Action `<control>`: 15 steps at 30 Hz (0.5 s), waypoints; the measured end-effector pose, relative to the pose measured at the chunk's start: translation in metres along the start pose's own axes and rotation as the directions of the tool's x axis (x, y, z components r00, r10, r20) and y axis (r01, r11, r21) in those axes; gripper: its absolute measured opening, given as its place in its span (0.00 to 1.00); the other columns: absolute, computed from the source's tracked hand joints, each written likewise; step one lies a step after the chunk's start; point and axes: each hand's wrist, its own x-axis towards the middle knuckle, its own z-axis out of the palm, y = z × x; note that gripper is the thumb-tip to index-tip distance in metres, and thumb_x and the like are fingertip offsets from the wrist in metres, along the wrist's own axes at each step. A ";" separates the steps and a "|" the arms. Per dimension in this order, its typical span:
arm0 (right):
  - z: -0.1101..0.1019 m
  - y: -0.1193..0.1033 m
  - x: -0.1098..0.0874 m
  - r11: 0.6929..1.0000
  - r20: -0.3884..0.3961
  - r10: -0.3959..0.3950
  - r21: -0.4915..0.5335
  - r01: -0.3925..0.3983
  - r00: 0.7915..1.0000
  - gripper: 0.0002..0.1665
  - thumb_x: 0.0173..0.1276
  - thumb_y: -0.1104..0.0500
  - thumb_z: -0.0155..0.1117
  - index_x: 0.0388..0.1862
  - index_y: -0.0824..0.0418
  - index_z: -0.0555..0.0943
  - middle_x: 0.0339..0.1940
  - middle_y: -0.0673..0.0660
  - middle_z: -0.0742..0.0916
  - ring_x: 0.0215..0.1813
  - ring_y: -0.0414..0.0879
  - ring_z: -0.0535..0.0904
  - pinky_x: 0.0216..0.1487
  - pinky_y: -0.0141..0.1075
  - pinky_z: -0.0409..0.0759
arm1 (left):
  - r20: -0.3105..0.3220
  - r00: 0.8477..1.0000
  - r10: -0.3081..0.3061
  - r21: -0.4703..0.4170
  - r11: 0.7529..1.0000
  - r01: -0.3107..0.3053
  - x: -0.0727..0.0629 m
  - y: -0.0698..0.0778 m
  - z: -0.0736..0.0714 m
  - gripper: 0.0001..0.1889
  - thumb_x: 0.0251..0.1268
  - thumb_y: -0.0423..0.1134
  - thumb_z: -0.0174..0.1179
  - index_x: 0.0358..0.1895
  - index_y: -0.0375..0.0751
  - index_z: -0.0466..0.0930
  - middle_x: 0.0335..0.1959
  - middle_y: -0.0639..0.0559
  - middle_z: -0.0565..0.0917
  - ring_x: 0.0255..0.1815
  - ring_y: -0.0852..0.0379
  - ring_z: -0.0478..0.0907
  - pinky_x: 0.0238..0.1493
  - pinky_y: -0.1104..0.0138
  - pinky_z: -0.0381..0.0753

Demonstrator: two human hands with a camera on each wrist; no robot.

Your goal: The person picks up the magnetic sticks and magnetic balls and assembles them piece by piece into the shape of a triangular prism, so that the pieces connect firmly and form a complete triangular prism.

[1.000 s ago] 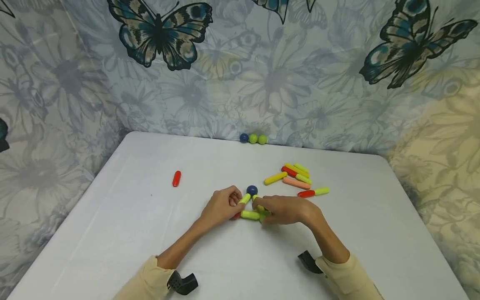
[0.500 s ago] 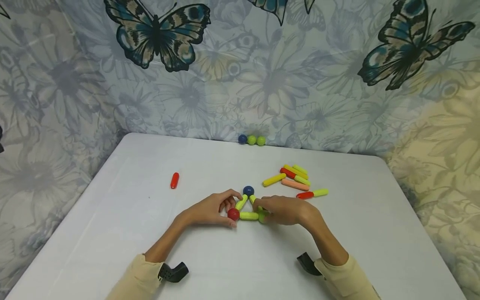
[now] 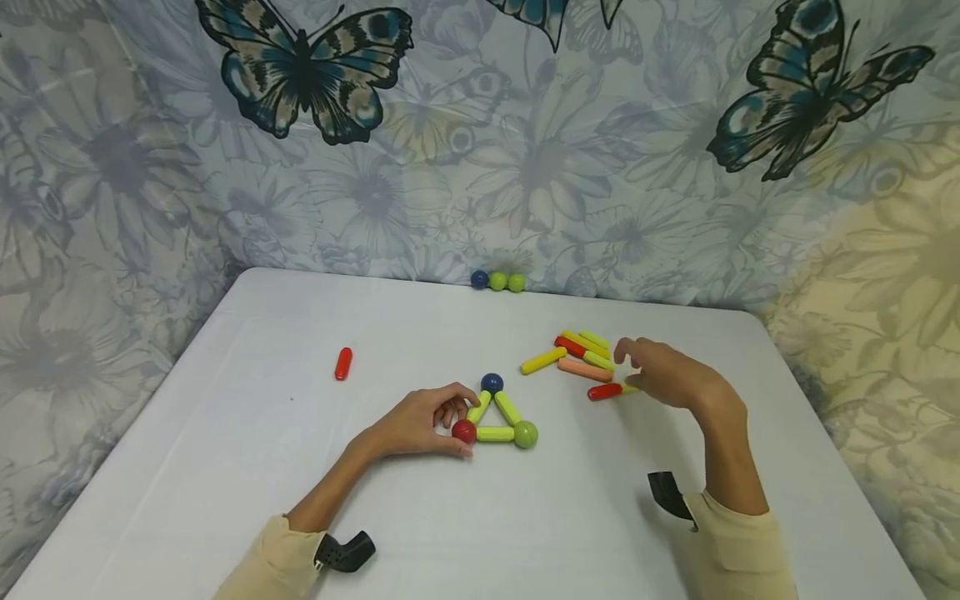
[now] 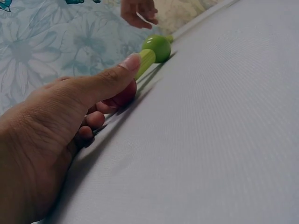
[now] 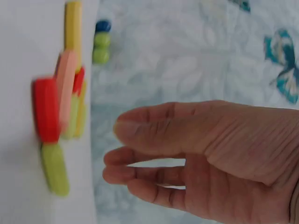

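Note:
A triangle of three yellow-green rods (image 3: 495, 434) lies on the table, with a red ball (image 3: 463, 432), a dark blue ball (image 3: 492, 383) and a green ball (image 3: 526, 434) at its corners. My left hand (image 3: 420, 422) holds the red corner between thumb and fingers. In the left wrist view the thumb covers part of the red ball (image 4: 122, 95) and the rod leading to the green ball (image 4: 158, 48). My right hand (image 3: 671, 375) hovers, holding nothing, by a red and yellow-green stick pair (image 3: 604, 392). Its fingers are loosely bent in the right wrist view.
Behind the triangle to the right lies a loose pile of sticks, among them a yellow stick (image 3: 543, 360) and a salmon stick (image 3: 585, 369). One red stick (image 3: 343, 364) lies apart on the left. A blue ball (image 3: 479, 280) and two green balls (image 3: 498, 281) line the back edge.
My right hand has left the triangle's green corner and moved right and back to the sticks. The left hand has shifted from a rod to the red ball, its thumb now in front.

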 end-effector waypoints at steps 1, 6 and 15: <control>-0.001 0.007 0.000 1.000 0.000 -0.003 -0.018 0.003 1.000 0.17 0.73 0.65 0.66 0.58 0.64 0.77 0.55 0.69 0.84 0.56 0.62 0.81 0.52 0.54 0.83 | -0.002 1.000 0.007 -0.002 1.000 -0.007 0.000 0.000 0.000 0.31 0.53 0.53 0.81 0.60 0.54 0.78 0.38 0.61 0.82 0.31 0.68 0.70 0.34 0.75 0.71; 0.005 0.026 0.009 0.999 0.062 0.020 -0.045 -0.017 0.998 0.16 0.69 0.67 0.70 0.54 0.59 0.80 0.54 0.66 0.83 0.57 0.63 0.79 0.53 0.56 0.83 | -0.008 1.000 0.018 0.000 1.000 -0.018 0.000 -0.001 -0.001 0.31 0.53 0.52 0.81 0.60 0.54 0.78 0.38 0.62 0.82 0.32 0.68 0.70 0.34 0.76 0.70; 0.023 0.029 0.030 0.989 0.080 0.095 -0.119 -0.086 0.992 0.11 0.69 0.64 0.71 0.47 0.56 0.82 0.43 0.60 0.82 0.47 0.56 0.75 0.43 0.46 0.78 | -0.008 1.000 0.030 0.007 1.000 -0.030 -0.001 -0.002 0.000 0.30 0.54 0.53 0.81 0.59 0.55 0.79 0.38 0.62 0.82 0.31 0.68 0.70 0.34 0.75 0.71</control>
